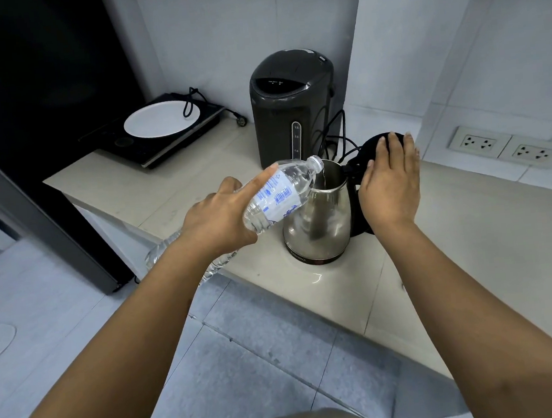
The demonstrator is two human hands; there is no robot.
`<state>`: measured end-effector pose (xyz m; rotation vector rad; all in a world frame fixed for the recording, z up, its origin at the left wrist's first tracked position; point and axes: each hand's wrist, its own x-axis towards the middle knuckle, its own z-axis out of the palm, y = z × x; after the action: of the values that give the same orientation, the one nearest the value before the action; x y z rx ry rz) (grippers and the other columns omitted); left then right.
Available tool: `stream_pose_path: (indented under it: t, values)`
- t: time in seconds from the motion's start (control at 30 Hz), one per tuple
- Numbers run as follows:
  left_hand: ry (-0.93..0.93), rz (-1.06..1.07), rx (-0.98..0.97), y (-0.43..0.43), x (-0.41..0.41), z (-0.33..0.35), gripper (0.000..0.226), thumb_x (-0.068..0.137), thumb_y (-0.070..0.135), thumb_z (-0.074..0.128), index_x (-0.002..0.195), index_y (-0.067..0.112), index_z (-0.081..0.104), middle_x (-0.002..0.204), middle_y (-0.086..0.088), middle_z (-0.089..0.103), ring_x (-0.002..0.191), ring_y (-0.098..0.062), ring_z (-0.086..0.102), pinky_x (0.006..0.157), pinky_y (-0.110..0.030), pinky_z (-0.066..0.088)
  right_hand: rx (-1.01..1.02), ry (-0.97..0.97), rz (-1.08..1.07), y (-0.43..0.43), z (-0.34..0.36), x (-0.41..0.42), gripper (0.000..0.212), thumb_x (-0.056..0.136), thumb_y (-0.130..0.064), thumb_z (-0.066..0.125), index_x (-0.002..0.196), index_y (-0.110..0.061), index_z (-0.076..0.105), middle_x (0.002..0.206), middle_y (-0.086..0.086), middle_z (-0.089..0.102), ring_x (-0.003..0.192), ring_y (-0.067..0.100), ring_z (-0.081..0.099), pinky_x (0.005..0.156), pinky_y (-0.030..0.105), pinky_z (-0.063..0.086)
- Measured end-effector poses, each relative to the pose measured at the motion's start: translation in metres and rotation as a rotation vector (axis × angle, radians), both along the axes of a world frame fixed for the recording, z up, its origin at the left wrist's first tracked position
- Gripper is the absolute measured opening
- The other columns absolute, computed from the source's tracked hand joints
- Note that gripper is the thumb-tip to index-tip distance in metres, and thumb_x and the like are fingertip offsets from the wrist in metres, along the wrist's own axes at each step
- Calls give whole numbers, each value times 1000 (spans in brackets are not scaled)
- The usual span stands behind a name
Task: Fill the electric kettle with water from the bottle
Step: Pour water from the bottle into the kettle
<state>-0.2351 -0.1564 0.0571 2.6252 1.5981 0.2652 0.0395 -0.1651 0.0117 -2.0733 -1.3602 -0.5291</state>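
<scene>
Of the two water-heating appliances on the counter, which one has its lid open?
The steel kettle near the counter edge: its black lid is tipped back. The tall dark dispenser behind stays closed.

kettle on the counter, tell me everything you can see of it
The kettle is a shiny steel jug with a dark band at its foot and a black lid swung open toward the wall. It stands upright on the pale counter, in front of a dark hot-water dispenser. The right hand rests flat against the raised lid, hiding the handle. The left hand tips a clear bottle, its mouth over the opening, water trickling in.
</scene>
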Motion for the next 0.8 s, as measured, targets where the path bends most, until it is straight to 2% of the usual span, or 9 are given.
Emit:
stream_pose_path:
  t: [0.8]
  values:
    - [10,-15,-10,3,0,4,117,70,34,74,136,68,-17,122,2,42,88,-25,57,60,-32,40,-2,10,-5,0,0,-1,47,101,-21,33,143,0,40,153,15,36,147,30,19,122,40,9]
